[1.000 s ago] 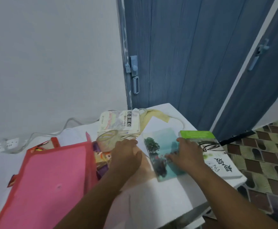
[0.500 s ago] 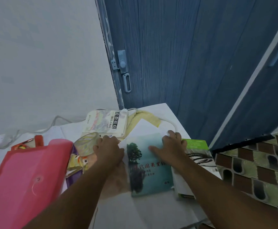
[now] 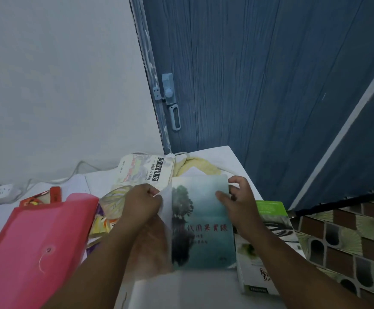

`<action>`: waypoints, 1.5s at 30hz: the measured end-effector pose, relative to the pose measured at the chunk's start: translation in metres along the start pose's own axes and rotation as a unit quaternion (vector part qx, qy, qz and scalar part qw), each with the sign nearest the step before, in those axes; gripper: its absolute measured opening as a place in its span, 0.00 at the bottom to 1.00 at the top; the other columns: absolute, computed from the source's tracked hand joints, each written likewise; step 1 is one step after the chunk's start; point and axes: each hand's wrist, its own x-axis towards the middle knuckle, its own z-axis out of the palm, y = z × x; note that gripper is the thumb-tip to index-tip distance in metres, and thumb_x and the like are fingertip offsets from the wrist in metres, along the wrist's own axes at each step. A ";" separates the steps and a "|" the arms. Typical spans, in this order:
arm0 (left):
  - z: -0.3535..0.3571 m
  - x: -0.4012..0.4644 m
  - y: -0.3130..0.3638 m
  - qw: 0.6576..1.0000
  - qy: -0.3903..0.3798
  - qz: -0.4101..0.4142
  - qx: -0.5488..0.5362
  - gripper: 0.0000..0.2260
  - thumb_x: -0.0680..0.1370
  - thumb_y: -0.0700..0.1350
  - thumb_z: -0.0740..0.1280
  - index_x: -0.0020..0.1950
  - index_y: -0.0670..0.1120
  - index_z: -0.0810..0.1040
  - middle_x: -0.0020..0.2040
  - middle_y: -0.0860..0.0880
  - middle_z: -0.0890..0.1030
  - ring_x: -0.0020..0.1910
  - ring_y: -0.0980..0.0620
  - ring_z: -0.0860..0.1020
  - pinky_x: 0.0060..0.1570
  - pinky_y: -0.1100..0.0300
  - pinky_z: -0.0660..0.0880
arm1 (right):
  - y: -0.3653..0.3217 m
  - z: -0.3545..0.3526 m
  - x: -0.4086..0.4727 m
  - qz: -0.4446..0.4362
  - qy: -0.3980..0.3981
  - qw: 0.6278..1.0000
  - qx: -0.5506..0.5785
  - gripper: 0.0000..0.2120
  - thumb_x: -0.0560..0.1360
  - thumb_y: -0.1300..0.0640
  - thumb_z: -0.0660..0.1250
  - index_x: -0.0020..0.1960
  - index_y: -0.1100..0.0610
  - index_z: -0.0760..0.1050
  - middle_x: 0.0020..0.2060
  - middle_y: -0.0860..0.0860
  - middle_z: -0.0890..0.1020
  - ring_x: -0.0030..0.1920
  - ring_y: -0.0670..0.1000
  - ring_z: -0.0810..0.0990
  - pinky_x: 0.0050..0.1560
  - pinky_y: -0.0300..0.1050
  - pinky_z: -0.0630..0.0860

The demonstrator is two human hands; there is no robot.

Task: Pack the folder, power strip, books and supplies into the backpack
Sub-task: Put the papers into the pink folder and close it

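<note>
Table (image 3: 230, 161) carries the pink folder (image 3: 32, 248) at left and the teal book (image 3: 201, 224) at centre. Left hand (image 3: 141, 204) pinches the book's white left edge; right hand (image 3: 239, 201) curls over its top right corner. Lift both sides evenly. Backpack not identifiable.

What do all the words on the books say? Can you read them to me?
"道教祖庭" on the cream book at the back, in large print; the smaller lines beside it are too blurred.
"代因果實錄" in red on the teal book between both hands; the first characters are hidden, and the lines below are too blurred.
The green-and-white book: brush writing and small print, unreadable.
The pink folder: no words.
</note>
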 end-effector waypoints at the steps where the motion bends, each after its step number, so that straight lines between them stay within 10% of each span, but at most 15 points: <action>1: -0.003 -0.001 0.001 1.000 0.001 -0.001 -0.010 0.04 0.70 0.38 0.70 0.37 0.46 0.81 0.34 0.50 0.82 0.35 0.54 0.78 0.32 0.63 0.67 | -0.004 0.000 0.000 -0.010 0.010 1.000 0.028 0.15 0.77 0.67 0.68 0.55 0.52 0.66 0.48 0.53 0.87 0.42 0.53 0.84 0.40 0.51 0.80; 13: -0.040 -0.004 -0.029 0.991 0.038 -0.083 -0.100 0.06 0.67 0.37 0.69 0.31 0.46 0.81 0.33 0.52 0.81 0.37 0.49 0.77 0.40 0.58 0.72 | -0.020 -0.023 0.015 0.070 0.060 0.980 0.178 0.17 0.77 0.67 0.68 0.62 0.60 0.65 0.52 0.57 0.84 0.46 0.57 0.82 0.50 0.61 0.79; 21: -0.094 -0.005 -0.050 0.979 0.199 -0.024 -0.022 0.05 0.75 0.39 0.66 0.45 0.45 0.82 0.43 0.48 0.83 0.44 0.45 0.79 0.44 0.54 0.73 | 0.012 -0.008 0.013 0.033 0.046 0.989 -0.139 0.14 0.77 0.61 0.69 0.59 0.52 0.68 0.52 0.49 0.81 0.46 0.50 0.81 0.39 0.45 0.77; 28: -0.140 -0.030 -0.064 0.950 0.301 -0.027 -0.072 0.06 0.76 0.41 0.65 0.48 0.46 0.80 0.45 0.49 0.82 0.47 0.46 0.78 0.48 0.49 0.77 | 0.007 0.039 0.002 -0.142 0.039 0.837 -0.527 0.31 0.68 0.56 0.73 0.69 0.51 0.68 0.77 0.56 0.60 0.76 0.60 0.56 0.71 0.58 0.61; 35: -0.207 -0.056 -0.093 0.922 0.350 -0.010 -0.165 0.05 0.80 0.42 0.64 0.51 0.49 0.80 0.46 0.60 0.79 0.47 0.59 0.76 0.48 0.61 0.71 | -0.020 0.137 -0.031 -0.162 -0.155 0.930 -0.290 0.27 0.72 0.55 0.75 0.68 0.53 0.71 0.63 0.46 0.76 0.62 0.48 0.74 0.59 0.40 0.68; 41: -0.264 -0.073 -0.151 0.911 0.276 -0.006 -0.306 0.07 0.80 0.43 0.66 0.46 0.53 0.80 0.34 0.55 0.77 0.31 0.52 0.73 0.34 0.55 0.71 | -0.054 0.246 -0.054 -0.128 -0.300 0.912 -0.249 0.40 0.68 0.47 0.79 0.74 0.47 0.63 0.65 0.39 0.73 0.64 0.41 0.72 0.63 0.38 0.68; 45: -0.294 -0.081 -0.191 0.882 0.247 -0.050 -0.399 0.06 0.81 0.42 0.66 0.57 0.49 0.79 0.42 0.51 0.83 0.37 0.52 0.80 0.39 0.55 0.78 | -0.067 0.297 -0.069 -0.161 -0.328 0.875 -0.317 0.16 0.69 0.53 0.77 0.55 0.48 0.79 0.46 0.39 0.82 0.45 0.40 0.81 0.41 0.28 0.71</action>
